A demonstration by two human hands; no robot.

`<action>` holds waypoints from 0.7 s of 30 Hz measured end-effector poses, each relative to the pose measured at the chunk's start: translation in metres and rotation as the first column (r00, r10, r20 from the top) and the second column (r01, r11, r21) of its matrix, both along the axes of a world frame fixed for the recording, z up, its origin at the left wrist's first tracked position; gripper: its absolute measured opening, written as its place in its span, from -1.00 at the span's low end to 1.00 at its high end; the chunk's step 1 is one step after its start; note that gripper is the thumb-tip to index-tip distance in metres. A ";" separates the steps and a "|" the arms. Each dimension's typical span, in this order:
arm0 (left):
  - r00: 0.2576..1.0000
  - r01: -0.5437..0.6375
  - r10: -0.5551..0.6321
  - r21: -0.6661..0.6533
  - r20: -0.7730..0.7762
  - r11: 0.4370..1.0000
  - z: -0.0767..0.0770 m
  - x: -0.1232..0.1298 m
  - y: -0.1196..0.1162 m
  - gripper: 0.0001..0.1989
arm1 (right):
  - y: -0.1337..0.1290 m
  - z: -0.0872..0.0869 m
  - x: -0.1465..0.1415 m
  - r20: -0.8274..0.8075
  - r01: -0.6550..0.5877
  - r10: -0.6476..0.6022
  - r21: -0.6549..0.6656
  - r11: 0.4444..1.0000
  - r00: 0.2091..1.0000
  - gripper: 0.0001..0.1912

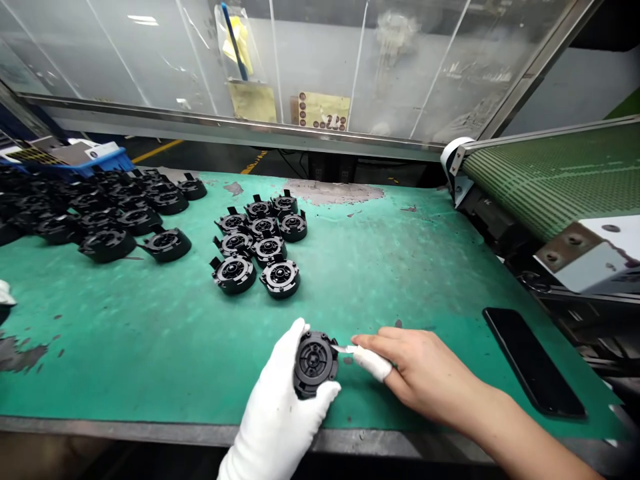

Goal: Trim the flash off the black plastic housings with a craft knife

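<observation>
Hands [283, 400] hold a round, black, spoked part [314, 361] and small blade [345, 349].

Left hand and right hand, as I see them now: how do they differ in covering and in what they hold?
The left hand wears a white glove; the right hand is bare except for a white wrap on one digit. The left hand cradles a round black part, while the right hand pinches a small blade. Both work at that part.
</observation>
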State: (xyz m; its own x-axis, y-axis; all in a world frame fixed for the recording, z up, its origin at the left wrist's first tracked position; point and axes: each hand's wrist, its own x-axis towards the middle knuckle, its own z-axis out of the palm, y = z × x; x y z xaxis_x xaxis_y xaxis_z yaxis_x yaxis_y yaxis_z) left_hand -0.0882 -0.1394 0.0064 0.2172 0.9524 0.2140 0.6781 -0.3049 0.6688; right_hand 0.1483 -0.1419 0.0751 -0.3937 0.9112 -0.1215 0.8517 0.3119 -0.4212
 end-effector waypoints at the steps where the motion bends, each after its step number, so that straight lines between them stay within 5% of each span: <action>1: 1.000 0.007 -0.007 0.005 -0.007 1.000 0.001 -0.001 0.000 -0.24 | 0.006 -0.001 0.002 0.044 0.005 -0.006 0.014 1.000 0.999 -0.59; 5: 1.000 0.004 -0.005 -0.004 -0.030 1.000 0.003 -0.003 -0.001 -0.26 | 0.030 -0.013 0.029 0.280 0.255 -0.272 0.097 0.962 0.921 -0.50; 7: 1.000 0.000 0.000 -0.020 -0.024 1.000 0.004 -0.003 -0.001 -0.24 | 0.037 -0.018 0.044 0.265 0.347 -0.365 0.114 0.931 0.892 -0.49; 14: 0.983 0.179 -0.184 -0.232 -0.003 0.956 0.020 -0.022 0.010 -0.15 | -0.002 -0.021 0.031 -0.123 0.120 -0.116 0.023 0.993 0.986 -0.57; 18: 0.972 0.234 -0.233 -0.263 0.035 0.936 0.027 -0.031 0.009 -0.24 | -0.030 -0.027 0.021 -0.140 0.058 -0.062 -0.030 0.998 0.988 -0.54; 21: 0.985 0.158 -0.138 -0.229 0.100 0.960 0.023 -0.021 0.001 -0.15 | -0.037 -0.031 0.019 -0.095 0.059 -0.062 -0.043 0.997 0.994 -0.53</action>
State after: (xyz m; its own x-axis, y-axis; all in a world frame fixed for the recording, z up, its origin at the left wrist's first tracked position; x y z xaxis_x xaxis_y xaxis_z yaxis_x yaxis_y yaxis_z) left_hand -0.1087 -0.1380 0.0292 0.3508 0.9364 0.0104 0.5767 -0.2248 0.7854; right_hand 0.1669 -0.1792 0.0436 -0.3496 0.9289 -0.1226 0.8234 0.2422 -0.5132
